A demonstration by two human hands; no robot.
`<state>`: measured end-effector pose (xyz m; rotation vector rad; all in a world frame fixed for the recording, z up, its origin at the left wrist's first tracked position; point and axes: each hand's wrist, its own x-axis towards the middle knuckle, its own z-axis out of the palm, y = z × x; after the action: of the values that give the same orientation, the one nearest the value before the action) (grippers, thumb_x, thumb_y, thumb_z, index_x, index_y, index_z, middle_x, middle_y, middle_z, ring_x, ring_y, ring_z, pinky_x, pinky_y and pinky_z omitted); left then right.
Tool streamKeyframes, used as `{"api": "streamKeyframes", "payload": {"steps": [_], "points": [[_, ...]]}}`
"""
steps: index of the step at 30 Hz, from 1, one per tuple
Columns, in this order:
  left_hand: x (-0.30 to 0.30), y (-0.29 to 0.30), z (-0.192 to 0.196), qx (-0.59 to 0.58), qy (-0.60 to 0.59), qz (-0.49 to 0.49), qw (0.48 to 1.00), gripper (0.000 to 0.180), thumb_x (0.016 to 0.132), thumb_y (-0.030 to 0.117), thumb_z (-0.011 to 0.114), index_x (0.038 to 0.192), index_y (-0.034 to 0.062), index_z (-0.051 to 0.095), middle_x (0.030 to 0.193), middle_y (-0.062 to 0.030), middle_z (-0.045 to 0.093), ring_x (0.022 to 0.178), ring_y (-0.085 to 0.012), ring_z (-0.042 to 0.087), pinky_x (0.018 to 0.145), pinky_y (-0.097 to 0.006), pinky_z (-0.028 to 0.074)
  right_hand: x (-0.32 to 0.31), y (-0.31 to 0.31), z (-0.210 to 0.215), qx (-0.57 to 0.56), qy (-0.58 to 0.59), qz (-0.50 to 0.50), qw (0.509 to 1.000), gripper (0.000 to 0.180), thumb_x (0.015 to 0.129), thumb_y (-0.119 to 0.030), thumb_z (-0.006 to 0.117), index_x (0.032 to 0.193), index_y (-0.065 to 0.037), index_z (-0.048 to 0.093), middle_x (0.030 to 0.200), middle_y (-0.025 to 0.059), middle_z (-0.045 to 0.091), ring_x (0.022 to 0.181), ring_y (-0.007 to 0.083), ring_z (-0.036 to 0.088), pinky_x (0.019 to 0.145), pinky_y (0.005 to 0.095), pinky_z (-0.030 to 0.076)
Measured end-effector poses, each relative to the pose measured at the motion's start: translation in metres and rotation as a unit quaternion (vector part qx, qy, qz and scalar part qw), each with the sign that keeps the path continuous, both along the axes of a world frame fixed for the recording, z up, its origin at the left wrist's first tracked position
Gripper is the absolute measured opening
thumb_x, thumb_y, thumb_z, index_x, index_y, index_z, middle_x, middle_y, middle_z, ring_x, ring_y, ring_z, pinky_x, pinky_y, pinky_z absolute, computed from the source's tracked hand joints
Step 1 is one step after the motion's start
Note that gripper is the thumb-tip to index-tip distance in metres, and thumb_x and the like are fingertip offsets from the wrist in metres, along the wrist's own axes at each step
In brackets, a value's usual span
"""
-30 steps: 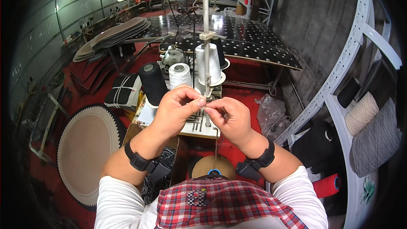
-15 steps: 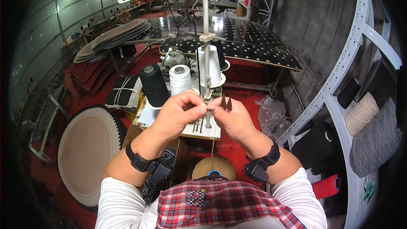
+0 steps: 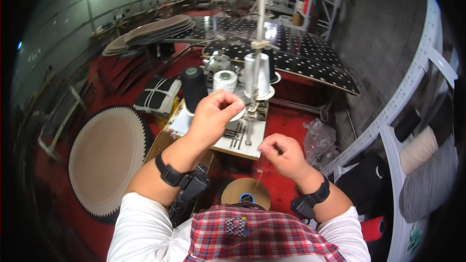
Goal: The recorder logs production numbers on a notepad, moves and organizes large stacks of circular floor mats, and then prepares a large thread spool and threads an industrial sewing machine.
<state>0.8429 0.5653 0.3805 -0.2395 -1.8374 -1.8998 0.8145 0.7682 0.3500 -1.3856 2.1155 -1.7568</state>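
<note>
My left hand (image 3: pixel 216 116) is raised in front of the yarn cones, thumb and forefinger pinched together; whatever is between them is too small to make out. Lower and to the right, my right hand (image 3: pixel 286 157) is closed, fingers curled in and a little blurred. A thin strand of yarn (image 3: pixel 258 179) hangs below its fingertips towards a tan disc-shaped spool (image 3: pixel 228 194) with a blue hub close to my body. Beyond my left hand stand a black cone (image 3: pixel 193 87), a short white cone (image 3: pixel 224 81) and a tall white cone (image 3: pixel 257 75).
A white sewing-machine table (image 3: pixel 252 148) with a metal thread stand (image 3: pixel 260 19) is ahead. An oval beige mat (image 3: pixel 107 160) lies left; a tied black bundle (image 3: pixel 158 92) is beside the cones. Behind is a dotted black table (image 3: pixel 301 48). A white rack (image 3: pixel 388 140) with yarn curves along the right.
My hands, together before, are now apart: the right has dropped down and to the right. Two dark pointed blades at my right hand no longer show. The whole view has shifted.
</note>
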Motion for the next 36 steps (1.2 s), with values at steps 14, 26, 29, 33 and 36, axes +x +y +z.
{"api": "streamKeyframes", "payload": {"steps": [14, 26, 29, 33, 36], "points": [[0.070, -0.016, -0.033, -0.045, 0.040, 0.186, 0.981, 0.043, 0.079, 0.012, 0.060, 0.119, 0.0057, 0.044, 0.121, -0.0078, 0.035, 0.085, -0.0116, 0.049, 0.079, -0.025, 0.044, -0.012, 0.017, -0.086, -0.050, 0.012, -0.216, 0.975, 0.027, 0.084, -0.006, 0.053, 0.109, 0.000, 0.048, 0.110, 0.0115, 0.052, 0.098, 0.0189, 0.050, 0.087, 0.0298, 0.038], [0.590, -0.088, -0.298, -0.183, -0.386, 0.334, 0.840, 0.025, 0.083, 0.030, 0.051, 0.086, 0.0074, 0.061, 0.086, -0.0131, 0.060, 0.083, -0.0310, 0.057, 0.071, -0.038, 0.046, 0.239, 0.013, -0.369, 0.460, -0.048, -0.081, 0.883, 0.021, 0.080, -0.019, 0.056, 0.073, 0.001, 0.051, 0.065, 0.0103, 0.051, 0.063, 0.0199, 0.047, 0.062, 0.0336, 0.042], [0.727, -0.087, -0.343, -0.077, -0.544, 0.342, 0.763, 0.028, 0.080, 0.035, 0.052, 0.085, 0.0097, 0.063, 0.081, -0.0128, 0.062, 0.077, -0.0279, 0.060, 0.068, -0.037, 0.047, 0.300, -0.043, -0.392, 0.523, -0.047, -0.049, 0.850, 0.024, 0.079, -0.022, 0.058, 0.074, 0.001, 0.054, 0.066, 0.0118, 0.055, 0.062, 0.0223, 0.052, 0.062, 0.0344, 0.043], [0.837, -0.088, -0.331, 0.112, -0.593, 0.421, 0.677, 0.025, 0.081, 0.029, 0.054, 0.086, 0.0069, 0.064, 0.077, -0.0065, 0.065, 0.072, -0.0169, 0.062, 0.065, -0.030, 0.048, 0.338, -0.132, -0.405, 0.498, 0.048, 0.039, 0.865, 0.031, 0.071, -0.033, 0.064, 0.074, -0.002, 0.061, 0.067, 0.0167, 0.060, 0.061, 0.0299, 0.059, 0.059, 0.0381, 0.045], [0.888, -0.109, -0.329, 0.158, -0.583, 0.452, 0.656, 0.028, 0.080, 0.030, 0.056, 0.089, 0.0047, 0.063, 0.080, -0.0076, 0.065, 0.074, -0.0171, 0.062, 0.068, -0.029, 0.048, 0.380, -0.223, -0.379, 0.530, 0.017, 0.048, 0.846, 0.027, 0.074, -0.028, 0.060, 0.076, -0.001, 0.060, 0.072, 0.0187, 0.061, 0.069, 0.0333, 0.059, 0.064, 0.0387, 0.046]]}}
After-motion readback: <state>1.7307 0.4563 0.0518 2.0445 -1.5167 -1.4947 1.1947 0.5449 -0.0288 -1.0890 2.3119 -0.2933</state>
